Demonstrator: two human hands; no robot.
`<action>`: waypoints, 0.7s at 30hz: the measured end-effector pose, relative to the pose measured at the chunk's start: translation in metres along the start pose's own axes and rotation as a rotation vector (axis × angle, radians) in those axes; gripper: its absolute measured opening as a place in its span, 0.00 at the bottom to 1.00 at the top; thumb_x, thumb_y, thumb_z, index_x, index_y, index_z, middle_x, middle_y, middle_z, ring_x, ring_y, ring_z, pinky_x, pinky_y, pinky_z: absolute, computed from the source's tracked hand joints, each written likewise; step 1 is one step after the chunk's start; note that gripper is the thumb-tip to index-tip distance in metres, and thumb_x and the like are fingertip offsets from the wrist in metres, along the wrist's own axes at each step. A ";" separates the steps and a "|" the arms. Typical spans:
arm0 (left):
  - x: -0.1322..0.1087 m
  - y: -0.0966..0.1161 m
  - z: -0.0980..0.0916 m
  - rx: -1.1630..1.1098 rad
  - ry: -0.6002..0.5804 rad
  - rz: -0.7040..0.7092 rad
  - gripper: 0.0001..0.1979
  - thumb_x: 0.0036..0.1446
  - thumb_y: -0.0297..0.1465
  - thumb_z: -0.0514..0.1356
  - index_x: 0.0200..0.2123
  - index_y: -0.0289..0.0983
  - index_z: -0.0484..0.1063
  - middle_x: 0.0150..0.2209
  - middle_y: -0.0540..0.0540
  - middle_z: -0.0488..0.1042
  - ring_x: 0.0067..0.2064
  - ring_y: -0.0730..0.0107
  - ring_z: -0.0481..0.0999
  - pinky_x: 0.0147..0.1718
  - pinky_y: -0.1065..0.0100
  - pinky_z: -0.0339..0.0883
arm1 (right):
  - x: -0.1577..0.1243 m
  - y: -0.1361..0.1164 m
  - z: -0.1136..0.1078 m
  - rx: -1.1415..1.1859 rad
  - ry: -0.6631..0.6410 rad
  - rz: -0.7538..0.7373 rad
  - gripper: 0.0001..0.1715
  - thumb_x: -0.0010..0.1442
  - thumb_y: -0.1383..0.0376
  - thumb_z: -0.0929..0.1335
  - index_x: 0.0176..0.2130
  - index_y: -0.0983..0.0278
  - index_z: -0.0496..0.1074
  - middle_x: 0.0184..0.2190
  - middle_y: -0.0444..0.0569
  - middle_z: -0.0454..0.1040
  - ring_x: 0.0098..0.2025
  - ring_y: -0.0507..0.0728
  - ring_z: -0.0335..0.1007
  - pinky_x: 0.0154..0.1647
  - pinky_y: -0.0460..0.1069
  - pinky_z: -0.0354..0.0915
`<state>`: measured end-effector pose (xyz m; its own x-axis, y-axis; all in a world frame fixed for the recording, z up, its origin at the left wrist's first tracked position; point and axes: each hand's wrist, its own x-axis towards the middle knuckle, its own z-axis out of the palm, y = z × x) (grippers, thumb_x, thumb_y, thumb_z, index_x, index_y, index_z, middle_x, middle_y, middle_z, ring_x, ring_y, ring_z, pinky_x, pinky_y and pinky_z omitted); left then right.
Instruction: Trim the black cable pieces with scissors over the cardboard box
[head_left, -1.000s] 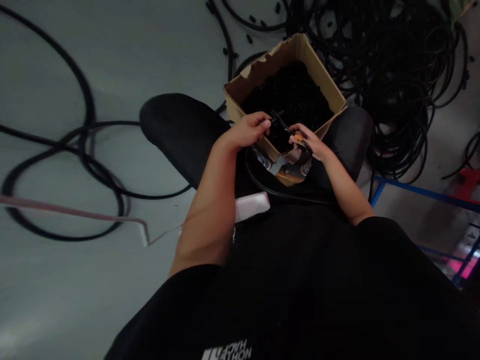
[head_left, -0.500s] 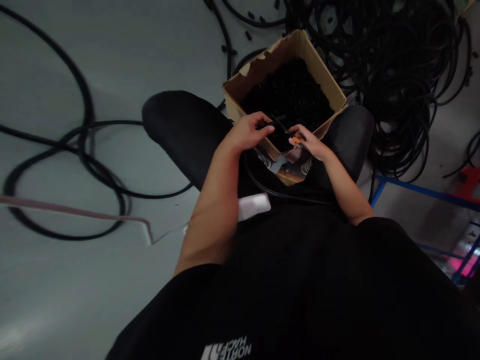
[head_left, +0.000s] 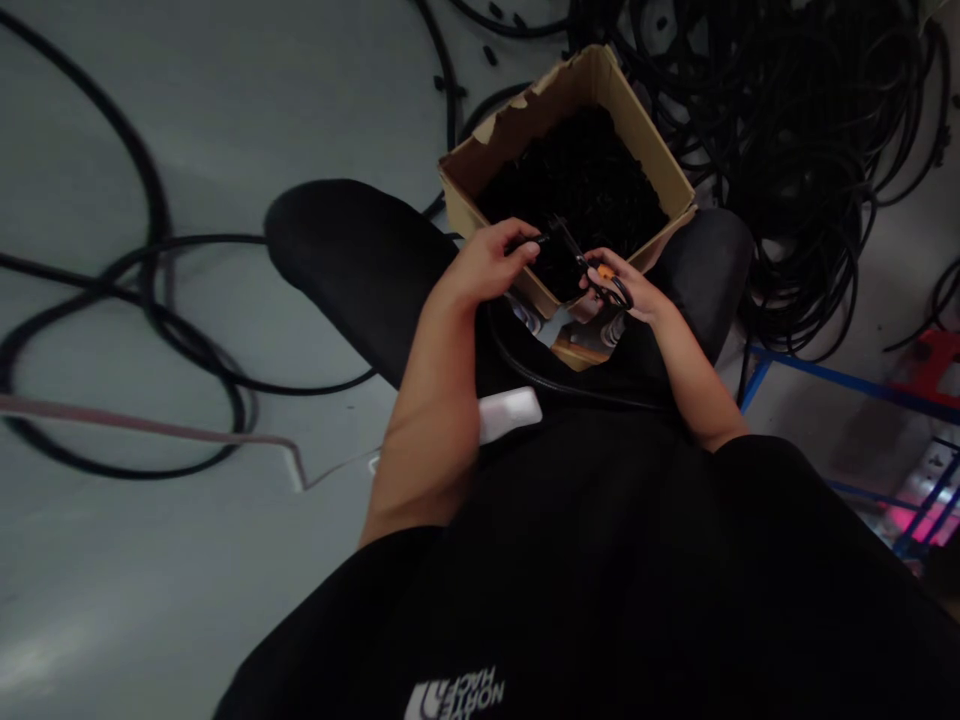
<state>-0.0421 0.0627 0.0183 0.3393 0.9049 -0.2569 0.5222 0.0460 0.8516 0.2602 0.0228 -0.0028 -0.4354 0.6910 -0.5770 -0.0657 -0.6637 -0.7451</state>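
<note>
My left hand [head_left: 495, 262] pinches a black hose [head_left: 534, 240] near its end, over the near side of an open cardboard box [head_left: 501, 137]. My right hand [head_left: 626, 284] is closed around scissors [head_left: 571, 244] with black handle loops and an orange part. Their blades point up and left, close to the hose end; whether they touch it I cannot tell. Many short black pieces [head_left: 592, 180] fill the box below both hands. The hose runs back under my left hand and across my lap, partly hidden.
A large tangle of black hose [head_left: 795, 180] lies on the floor at the upper right, with loose loops [head_left: 154, 220] at the left. A white object [head_left: 510, 412] rests on my lap. A blue metal frame [head_left: 855, 382] stands at the right.
The scissors' handles have spread wider and the blades have shifted slightly upward. My left hand has barely moved and still grips the hose. The view has shifted slightly.
</note>
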 end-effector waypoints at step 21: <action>0.012 -0.005 0.014 0.054 0.011 -0.026 0.15 0.79 0.46 0.69 0.52 0.40 0.84 0.48 0.39 0.88 0.53 0.45 0.87 0.63 0.51 0.83 | 0.011 0.012 0.015 -0.148 0.106 -0.075 0.40 0.79 0.37 0.86 0.54 0.55 0.63 0.35 0.34 0.68 0.29 0.48 0.58 0.26 0.43 0.51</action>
<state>-0.0295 0.0668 0.0044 0.3162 0.9084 -0.2736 0.5721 0.0475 0.8188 0.2416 0.0179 -0.0133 -0.3371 0.7685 -0.5439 0.0419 -0.5649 -0.8241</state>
